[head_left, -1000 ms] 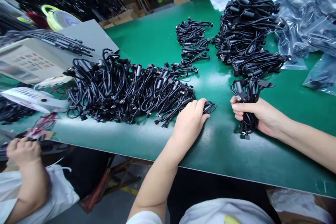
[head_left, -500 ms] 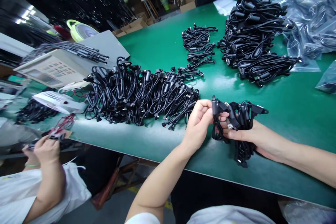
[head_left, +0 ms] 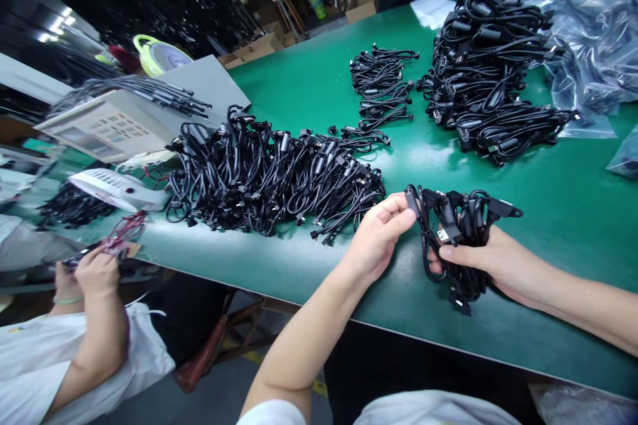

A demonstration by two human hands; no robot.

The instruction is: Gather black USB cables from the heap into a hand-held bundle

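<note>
No text, brand or number can be read anywhere. The beige machine, well off to the left of the left hand, has a panel of small keys and markings, but they are too blurred to make out. The cardboard boxes far beyond the hand show no legible print.

Grey tester; white fan; bagged cables.
</note>
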